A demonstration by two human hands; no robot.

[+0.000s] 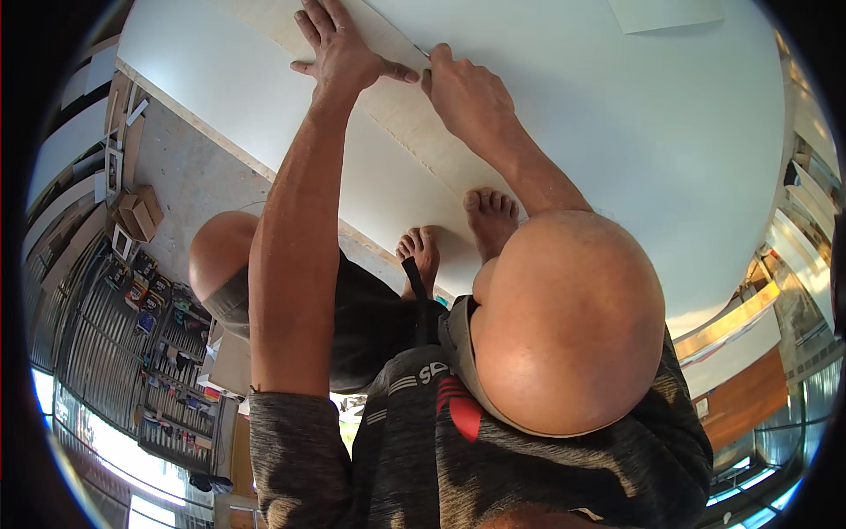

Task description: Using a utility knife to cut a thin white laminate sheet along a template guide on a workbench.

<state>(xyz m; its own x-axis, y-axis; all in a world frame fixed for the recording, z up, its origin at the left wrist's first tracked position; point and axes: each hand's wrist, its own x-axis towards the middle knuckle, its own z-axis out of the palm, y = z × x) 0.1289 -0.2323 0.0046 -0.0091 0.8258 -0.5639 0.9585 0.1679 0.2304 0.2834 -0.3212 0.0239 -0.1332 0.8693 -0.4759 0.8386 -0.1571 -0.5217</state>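
A large white sheet (661, 141) lies beneath me, and a long pale strip (397, 119) runs diagonally across it. My left hand (338, 57) is spread on the strip near the top of the view, fingers apart, holding nothing. To its right, my right hand (471, 99) is closed around a thin tool (422, 51). Only the slim tip of that tool shows, touching or very near a dark straight line along the strip's right edge. The fist hides its handle, so its exact kind is unclear.
My bare feet (491, 216) rest on the boards, between my bent knees. A loose pale piece (665, 12) lies at the top right. A cardboard box (139, 214) and cluttered shelves (181, 379) stand left; boards (745, 348) lean at right.
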